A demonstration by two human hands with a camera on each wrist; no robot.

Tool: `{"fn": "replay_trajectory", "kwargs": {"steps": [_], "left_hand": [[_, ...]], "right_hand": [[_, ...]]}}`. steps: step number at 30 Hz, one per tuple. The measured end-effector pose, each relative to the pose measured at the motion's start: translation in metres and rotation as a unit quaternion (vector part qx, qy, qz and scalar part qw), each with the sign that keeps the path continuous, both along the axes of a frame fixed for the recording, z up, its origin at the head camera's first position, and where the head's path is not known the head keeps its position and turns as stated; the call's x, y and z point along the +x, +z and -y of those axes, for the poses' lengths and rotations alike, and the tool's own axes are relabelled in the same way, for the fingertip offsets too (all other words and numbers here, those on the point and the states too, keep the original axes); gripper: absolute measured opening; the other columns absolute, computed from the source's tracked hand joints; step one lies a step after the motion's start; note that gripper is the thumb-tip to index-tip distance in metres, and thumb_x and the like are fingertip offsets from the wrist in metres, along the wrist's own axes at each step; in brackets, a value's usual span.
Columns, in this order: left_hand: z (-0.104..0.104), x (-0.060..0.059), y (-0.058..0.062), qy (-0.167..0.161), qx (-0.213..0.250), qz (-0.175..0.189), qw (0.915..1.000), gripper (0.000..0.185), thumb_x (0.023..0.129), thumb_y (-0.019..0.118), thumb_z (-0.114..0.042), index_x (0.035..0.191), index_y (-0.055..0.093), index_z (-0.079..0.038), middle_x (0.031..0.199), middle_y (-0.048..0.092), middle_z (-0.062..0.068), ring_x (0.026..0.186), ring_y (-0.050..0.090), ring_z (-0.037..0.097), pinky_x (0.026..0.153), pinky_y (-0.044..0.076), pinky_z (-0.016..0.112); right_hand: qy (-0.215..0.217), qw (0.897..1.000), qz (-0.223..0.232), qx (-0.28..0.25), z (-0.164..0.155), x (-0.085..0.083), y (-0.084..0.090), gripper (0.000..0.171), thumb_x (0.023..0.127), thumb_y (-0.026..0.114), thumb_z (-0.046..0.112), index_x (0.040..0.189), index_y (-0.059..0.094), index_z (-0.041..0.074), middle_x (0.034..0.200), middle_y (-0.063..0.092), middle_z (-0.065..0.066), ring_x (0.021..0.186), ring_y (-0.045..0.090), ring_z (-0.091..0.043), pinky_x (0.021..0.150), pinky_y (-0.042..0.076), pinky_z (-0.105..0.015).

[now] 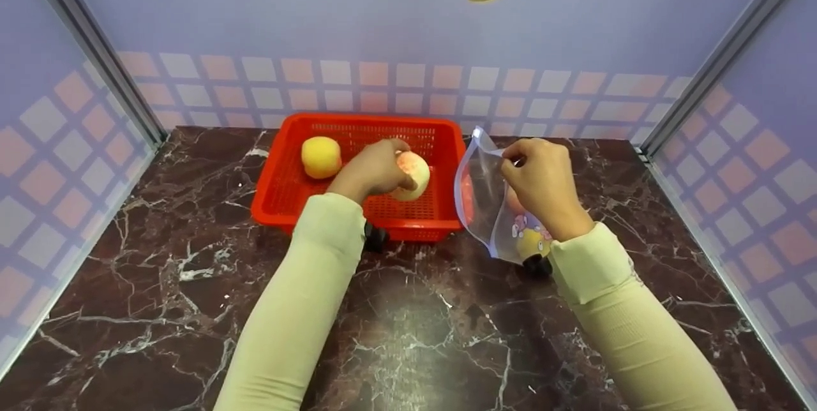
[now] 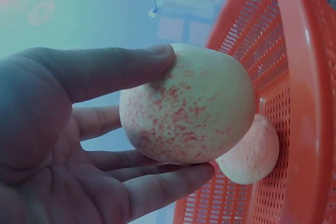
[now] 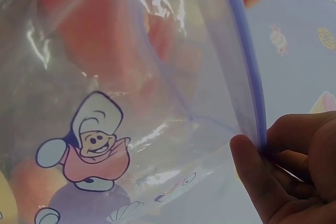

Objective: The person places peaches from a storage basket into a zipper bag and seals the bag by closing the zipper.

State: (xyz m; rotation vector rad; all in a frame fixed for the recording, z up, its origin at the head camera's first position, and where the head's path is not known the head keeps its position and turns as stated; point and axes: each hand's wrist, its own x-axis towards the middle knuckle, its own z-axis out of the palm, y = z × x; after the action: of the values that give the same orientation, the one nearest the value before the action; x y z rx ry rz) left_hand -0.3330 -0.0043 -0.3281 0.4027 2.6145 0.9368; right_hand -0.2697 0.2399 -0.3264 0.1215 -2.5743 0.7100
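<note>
My left hand (image 1: 375, 170) grips a pale peach (image 1: 416, 173) over the red basket (image 1: 357, 230). In the left wrist view, the thumb lies on the top of this red-speckled peach (image 2: 191, 106) and the fingers are beneath it. With thumb and fingers, my right hand (image 1: 544, 175) pinches the rim of a clear zip bag (image 1: 482, 207), whose mouth gapes towards the basket. The right wrist view has the bag's purple zip edge (image 3: 247, 61) between the fingertips and cartoon prints on the plastic. An orange-red rounded shape (image 3: 37, 182) shows low on the bag.
Another peach (image 1: 321, 157), yellow with a reddish side, sits at the basket's left end. The basket stands on a dark marbled tabletop (image 1: 159, 309) near the patterned back wall (image 1: 357, 34). Side walls with metal corner posts (image 1: 96, 47) enclose the table.
</note>
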Motion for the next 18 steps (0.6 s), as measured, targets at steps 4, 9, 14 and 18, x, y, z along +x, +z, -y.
{"fn": "replay_trajectory", "kwargs": {"steps": [4,9,14,18], "left_hand": [[-0.007,0.008,-0.002,-0.010,0.014,-0.009,0.9998,0.070,0.081,0.075,-0.018,0.143,0.045,-0.010,0.137,0.054,0.009,0.114,0.053,0.024,0.100,0.044,0.040],[-0.018,0.014,0.002,-0.029,0.032,-0.020,0.9989,0.069,0.081,0.076,-0.017,0.143,0.045,-0.009,0.136,0.055,0.009,0.114,0.054,0.023,0.102,0.044,0.040],[-0.026,0.023,0.006,-0.045,0.043,-0.029,0.9976,0.069,0.080,0.076,-0.018,0.141,0.047,-0.009,0.134,0.056,0.008,0.113,0.054,0.024,0.102,0.044,0.039],[-0.029,0.027,0.010,-0.045,0.048,-0.040,0.9970,0.067,0.079,0.077,-0.020,0.140,0.049,-0.012,0.132,0.058,0.005,0.111,0.053,0.023,0.099,0.045,0.039]], "right_hand": [[0.004,1.000,-0.009,0.005,-0.001,0.002,-0.003,0.018,0.081,0.060,0.005,0.087,0.076,0.001,0.082,0.074,-0.013,0.067,0.062,-0.025,0.061,0.046,-0.034],[0.004,1.000,-0.021,0.007,-0.002,0.001,-0.002,0.018,0.080,0.059,0.004,0.087,0.076,0.000,0.082,0.074,-0.014,0.068,0.063,-0.026,0.061,0.047,-0.035],[-0.002,1.000,-0.007,0.006,-0.003,0.001,-0.003,0.018,0.080,0.059,0.003,0.087,0.076,0.000,0.084,0.074,-0.015,0.071,0.065,-0.027,0.064,0.049,-0.036],[-0.001,1.000,-0.003,0.007,-0.001,-0.001,0.003,0.018,0.081,0.060,0.004,0.088,0.076,0.000,0.085,0.074,-0.015,0.072,0.065,-0.027,0.065,0.050,-0.036]]}}
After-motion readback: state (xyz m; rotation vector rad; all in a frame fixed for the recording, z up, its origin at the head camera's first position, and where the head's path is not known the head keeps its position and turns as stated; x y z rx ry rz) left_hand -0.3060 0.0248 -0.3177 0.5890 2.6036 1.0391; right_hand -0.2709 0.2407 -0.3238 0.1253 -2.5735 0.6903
